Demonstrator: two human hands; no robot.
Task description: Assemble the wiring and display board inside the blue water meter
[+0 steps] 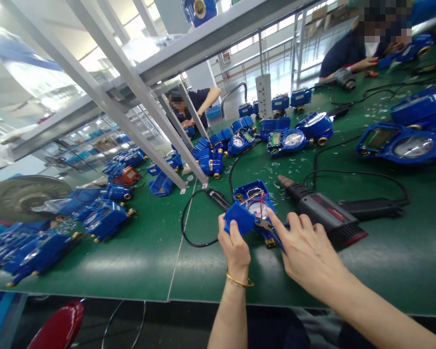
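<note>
Meter [256,209] just beyond the hands lies open, apparently only part-assembled, wires [255,197] exposed; the left hand [236,248] pinches its unfitted blue cover [240,218], the right hand [307,249] grips pliers [266,226] beside it.

Opened blue meter [257,209], wires exposed

thin gold-coloured bangle [240,281] on the left wrist [239,273], bare forearms [227,315], dark clothing [272,329]
</note>
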